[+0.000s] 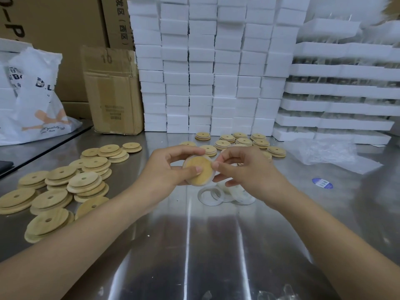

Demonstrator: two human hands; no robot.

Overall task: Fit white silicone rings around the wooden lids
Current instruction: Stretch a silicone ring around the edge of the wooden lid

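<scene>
Above the shiny steel table [216,245]: round pale wooden lid [201,167], held between both hands.
Left hand [171,167]: grips the lid, thumb across its face, fingers curled behind.
Right hand [240,167]: pinches the thin white silicone ring [211,179] at the lid's right edge (fingertips pressed together).
Loose rings [208,197]: flat on the table, just beneath the hands.
Bare lids [65,191]: heaped at left.

Steel table [194,245] with wooden lids [84,182], silicone rings [238,192], cardboard box [112,100], foam blocks [205,83].

Bright overhead light, streaky glare on steel table [194,245] — wide-angle edge bending
</scene>
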